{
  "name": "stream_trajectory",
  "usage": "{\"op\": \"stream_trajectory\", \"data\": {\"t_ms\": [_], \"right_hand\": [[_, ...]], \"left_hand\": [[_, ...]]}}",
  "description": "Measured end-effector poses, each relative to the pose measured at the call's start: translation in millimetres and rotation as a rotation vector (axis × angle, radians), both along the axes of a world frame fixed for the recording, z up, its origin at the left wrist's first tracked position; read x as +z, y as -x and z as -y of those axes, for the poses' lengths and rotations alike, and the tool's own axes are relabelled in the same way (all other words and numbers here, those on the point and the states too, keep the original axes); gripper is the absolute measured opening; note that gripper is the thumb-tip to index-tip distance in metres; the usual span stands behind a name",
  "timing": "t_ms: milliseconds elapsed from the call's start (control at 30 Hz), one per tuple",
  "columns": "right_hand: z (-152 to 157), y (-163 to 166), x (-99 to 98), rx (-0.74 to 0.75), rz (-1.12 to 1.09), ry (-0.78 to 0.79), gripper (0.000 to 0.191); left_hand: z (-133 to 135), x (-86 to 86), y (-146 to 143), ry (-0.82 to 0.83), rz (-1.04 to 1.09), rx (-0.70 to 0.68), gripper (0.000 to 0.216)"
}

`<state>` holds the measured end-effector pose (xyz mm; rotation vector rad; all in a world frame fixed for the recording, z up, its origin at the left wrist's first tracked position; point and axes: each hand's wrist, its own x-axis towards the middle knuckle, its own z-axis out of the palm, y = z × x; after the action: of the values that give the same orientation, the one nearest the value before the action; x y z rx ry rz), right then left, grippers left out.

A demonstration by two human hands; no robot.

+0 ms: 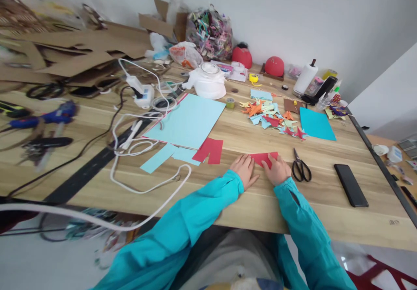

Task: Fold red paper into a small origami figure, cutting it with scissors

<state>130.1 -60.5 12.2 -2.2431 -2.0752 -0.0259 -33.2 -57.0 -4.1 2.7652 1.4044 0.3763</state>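
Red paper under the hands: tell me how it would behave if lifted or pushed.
The red paper looks thin and lies flat, so it is probably light and floppy when lifted. On the smooth table it would likely slide easily.

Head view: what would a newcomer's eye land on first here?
The left hand and right hand, in teal sleeves, press a red paper near the front edge of the table, with scissors just to their right. Behind them, a bright pile of folded paper shapes lies mid-table, and a large light blue sheet lies to its left.
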Motion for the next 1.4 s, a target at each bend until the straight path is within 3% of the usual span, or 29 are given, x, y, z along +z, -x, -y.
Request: {"op": "stream_trajectory", "data": {"t_ms": [233, 333, 400, 633, 900, 1033, 1233, 1400], "right_hand": [[15, -9, 6.2, -0.007, 0.061, -0.188, 0.044], [26, 3, 4.6, 0.253, 0.074, -0.252, 0.037], [30, 11, 1.2, 0.336, 0.072, -0.230, 0.037], [33, 3, -1.0, 0.379, 0.113, -0.200, 0.035], [68, -44, 4.2, 0.392, 0.178, -0.346, 0.022], [62, -40, 9.5, 0.455, 0.140, -0.446, 0.018], [37, -10, 3.9, 0.532, 0.068, -0.286, 0.027], [30, 2, 0.1, 0.440, 0.078, -0.172, 0.029]], "left_hand": [[-1, 1.5, 1, -0.004, -0.009, -0.048, 0.070], [-1, 2.5, 2, 0.022, -0.013, -0.058, 0.069], [-1, 4.9, 1, 0.042, -0.024, -0.064, 0.062], [-5, 15.0, 1, 0.066, -0.052, -0.088, 0.068], [-7, 15.7, 3, 0.010, -0.082, -0.111, 0.067], [-4, 16.0, 2, 0.013, -0.098, -0.100, 0.069], [1, 11.6, 2, 0.025, -0.091, -0.104, 0.068], [-19, 6.7, 6, -0.020, -0.081, -0.097, 0.060]]}}
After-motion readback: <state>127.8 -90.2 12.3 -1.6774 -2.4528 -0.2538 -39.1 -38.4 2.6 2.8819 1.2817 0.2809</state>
